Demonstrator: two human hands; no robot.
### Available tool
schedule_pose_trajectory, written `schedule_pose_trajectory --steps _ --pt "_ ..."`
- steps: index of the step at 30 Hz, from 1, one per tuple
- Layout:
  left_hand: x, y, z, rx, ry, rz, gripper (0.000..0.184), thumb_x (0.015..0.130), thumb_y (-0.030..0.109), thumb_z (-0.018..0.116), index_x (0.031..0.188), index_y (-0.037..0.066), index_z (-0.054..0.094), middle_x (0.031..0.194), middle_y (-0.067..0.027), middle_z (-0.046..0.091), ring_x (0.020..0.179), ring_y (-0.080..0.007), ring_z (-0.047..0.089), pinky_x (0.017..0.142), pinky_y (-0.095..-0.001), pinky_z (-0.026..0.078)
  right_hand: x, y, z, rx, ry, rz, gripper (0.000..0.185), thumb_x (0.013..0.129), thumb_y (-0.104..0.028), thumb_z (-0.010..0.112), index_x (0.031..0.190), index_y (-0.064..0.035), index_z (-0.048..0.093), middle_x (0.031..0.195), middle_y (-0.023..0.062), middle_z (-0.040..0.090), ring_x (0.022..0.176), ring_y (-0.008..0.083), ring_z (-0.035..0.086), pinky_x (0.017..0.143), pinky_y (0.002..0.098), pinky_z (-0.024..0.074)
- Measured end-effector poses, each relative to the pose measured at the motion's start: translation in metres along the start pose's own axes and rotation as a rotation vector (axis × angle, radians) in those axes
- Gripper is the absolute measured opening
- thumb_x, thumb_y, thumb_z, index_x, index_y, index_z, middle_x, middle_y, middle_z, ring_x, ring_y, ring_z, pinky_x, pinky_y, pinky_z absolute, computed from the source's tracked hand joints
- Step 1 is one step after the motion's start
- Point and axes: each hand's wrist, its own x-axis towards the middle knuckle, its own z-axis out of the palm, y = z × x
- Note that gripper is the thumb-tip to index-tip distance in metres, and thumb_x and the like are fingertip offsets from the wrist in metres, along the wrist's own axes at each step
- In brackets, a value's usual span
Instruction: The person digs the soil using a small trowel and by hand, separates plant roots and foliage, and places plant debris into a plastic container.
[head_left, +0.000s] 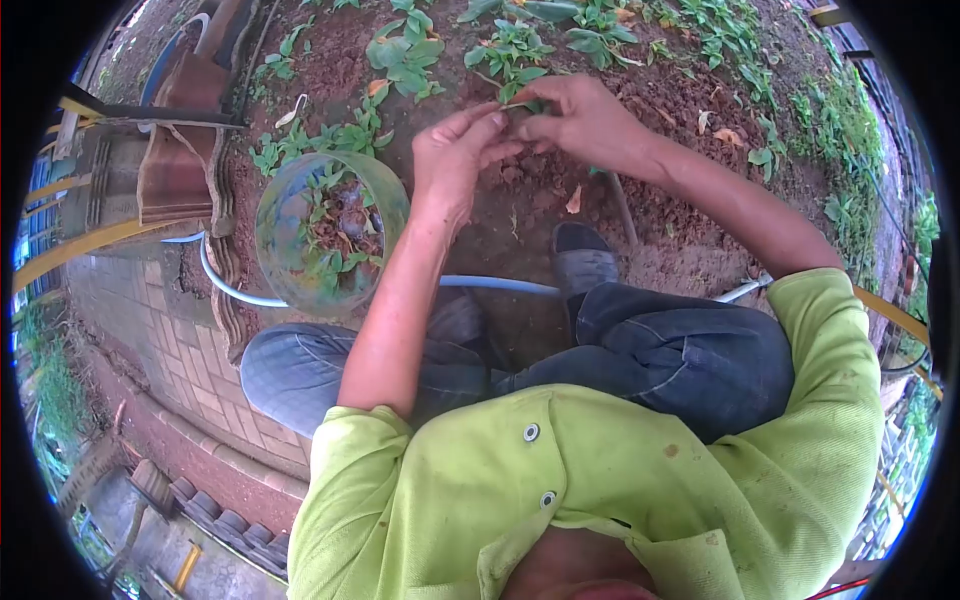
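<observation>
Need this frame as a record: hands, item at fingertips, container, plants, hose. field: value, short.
left hand: fingers curled, fingertips by the right hand's; grip unclear
right hand: thumb and finger at the item; grip unclear
item: small green plant piece, partly hidden
container: greenish bucket, left of the left forearm, leafy greens visible inside
plants: low, leafy, in brown soil beyond the hands
hose: pale blue, near the bucket

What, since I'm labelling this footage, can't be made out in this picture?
All in the head view:
- Thin green piece between left hand and right hand: too small to identify, partly covered by them.
- Bucket floor: mostly covered by leaves inside.
- Blue hose: one stretch hidden behind bucket and left forearm.
- Yellow bar, far left: cut off by the picture's edge.
</observation>
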Motion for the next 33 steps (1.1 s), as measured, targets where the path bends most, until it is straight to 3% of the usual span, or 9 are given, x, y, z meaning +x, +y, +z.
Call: schedule_pose_trajectory --steps 1,14,16,19,23,25,28,32,33 --pt "0.0 0.0 0.0 0.009 0.017 0.016 0.023 0.091 0.001 0.057 0.108 -0.014 0.058 0.095 -0.0161 0.066 0.084 -0.0231 0.068 0.077 -0.0349 0.06 -0.001 -0.001 -0.001 0.048 0.011 0.025 0.037 0.077 -0.014 0.068 0.106 0.0088 0.063 0.073 0.0148 0.067 0.067 0.0167 0.067 0.063 0.0313 0.0523" --pt "-0.003 0.01 0.002 0.044 -0.026 0.062 0.019 0.091 0.002 0.053 0.105 -0.01 0.058 0.093 -0.0153 0.065 0.079 -0.0249 0.069 0.07 -0.0354 0.061 -0.003 -0.013 -0.01 0.032 0.024 0.002 0.04 0.074 -0.005 0.066 0.112 0.0077 0.061 0.088 0.0135 0.068 0.072 0.0154 0.063 0.064 0.0288 0.0515" --pt "-0.005 0.015 0.0 0.085 0.017 0.035 0.022 0.09 0.004 0.054 0.107 -0.01 0.058 0.096 -0.0183 0.066 0.081 -0.0264 0.069 0.07 -0.0358 0.06 0.001 -0.002 -0.009 -0.042 0.054 -0.147 0.039 0.074 -0.003 0.065 0.111 0.0079 0.06 0.087 0.0123 0.067 0.073 0.0144 0.063 0.064 0.0283 0.0517" --pt "-0.013 0.032 -0.011 0.168 0.146 0.102 0.025 0.089 0.004 0.056 0.108 -0.01 0.059 0.098 -0.0217 0.067 0.082 -0.0275 0.07 0.07 -0.0344 0.06 0.003 0.01 -0.014 0.143 0.027 0.02 0.04 0.071 -0.004 0.065 0.11 0.006 0.062 0.086 0.011 0.066 0.077 0.0145 0.063 0.066 0.0297 0.0517" --pt "-0.039 0.056 -0.067 0.5 0.478 0.219 0.027 0.084 0.006 0.06 0.107 -0.008 0.064 0.089 -0.0155 0.068 0.075 -0.0193 0.068 0.066 -0.0286 0.056 0.009 0.042 -0.05 -0.149 -0.078 0.214 0.04 0.077 -0.006 0.062 0.115 0.0045 0.059 0.104 0.0145 0.065 0.085 0.0223 0.064 0.077 0.0335 0.0528" --pt "-0.053 0.067 -0.102 0.855 0.562 0.128 0.03 0.081 0.007 0.063 0.107 -0.007 0.065 0.087 -0.0156 0.069 0.074 -0.0176 0.066 0.066 -0.0274 0.055 0.01 0.072 -0.063 -0.93 -0.035 0.255 0.042 0.076 -0.011 0.063 0.116 0.0026 0.06 0.111 0.0208 0.06 0.096 0.0338 0.061 0.086 0.0402 0.0505" --pt "-0.067 0.063 -0.139 1.379 0.608 -0.236 0.044 0.075 0.018 0.071 0.113 -0.004 0.064 0.098 -0.0247 0.067 0.083 -0.0345 0.068 0.08 -0.0384 0.053 -0.012 0.098 -0.061 -1.266 0.125 0.052 0.029 0.073 -0.015 0.064 0.096 0.0033 0.064 0.11 0.0249 0.054 0.099 0.0404 0.057 0.087 0.0504 0.0473" --pt "-0.074 0.055 -0.113 1.793 0.568 -0.347 0.054 0.073 0.024 0.074 0.118 -0.003 0.06 0.117 -0.0261 0.059 0.098 -0.0396 0.063 0.089 -0.0419 0.049 0.028 0.123 -0.03 -1.063 0.162 -0.106 0.029 0.076 -0.015 0.063 0.1 0.0004 0.064 0.113 0.0237 0.051 0.106 0.0397 0.053 0.09 0.0504 0.046" --pt "-0.074 0.055 -0.107 1.795 0.536 -0.145 0.056 0.074 0.024 0.074 0.12 -0.002 0.059 0.123 -0.0252 0.055 0.103 -0.0392 0.06 0.091 -0.0425 0.047 0.042 0.12 -0.019 -0.99 0.209 -0.241 0.029 0.077 -0.014 0.062 0.103 -0.0011 0.063 0.112 0.0233 0.051 0.105 0.0395 0.053 0.089 0.0505 0.0472"
